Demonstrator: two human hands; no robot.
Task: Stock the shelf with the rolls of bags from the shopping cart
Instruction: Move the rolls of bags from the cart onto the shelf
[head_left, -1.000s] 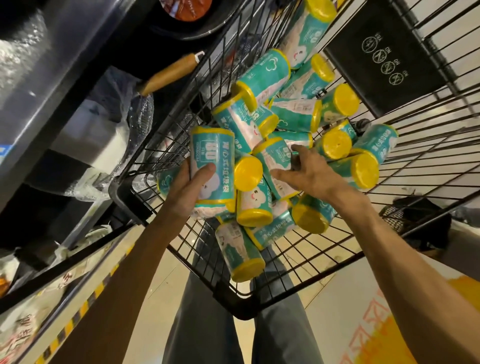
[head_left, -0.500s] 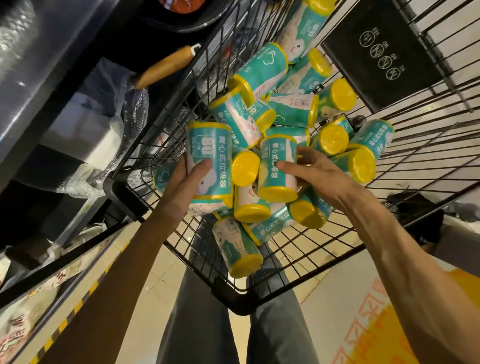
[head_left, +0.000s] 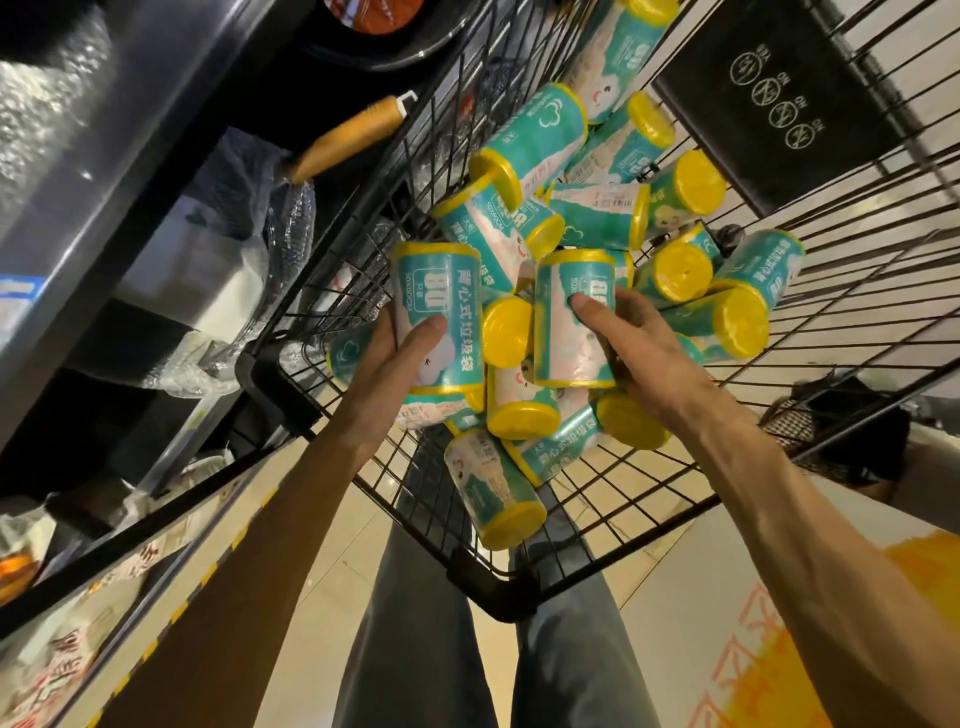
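A black wire shopping cart (head_left: 519, 582) in front of me holds several teal rolls of bags with yellow ends (head_left: 597, 213), piled loosely. My left hand (head_left: 395, 358) grips one upright roll (head_left: 441, 306) above the cart's near left corner. My right hand (head_left: 639, 358) grips a second upright roll (head_left: 574, 322) just right of it, lifted above the pile. The two held rolls stand side by side, apart. The shelf (head_left: 135, 135) runs along the left.
The shelf on the left carries plastic-wrapped goods (head_left: 249, 218) and a pan with a wooden handle (head_left: 348, 137). A black warning sign (head_left: 779, 98) covers the cart's far end. My legs (head_left: 467, 649) stand under the cart's near edge. Packaged goods (head_left: 41, 649) fill the lower shelf.
My right hand closed on a roll in the pile, stood it upright and raised it beside the roll in my left hand. The left hand has kept its roll nearly still.
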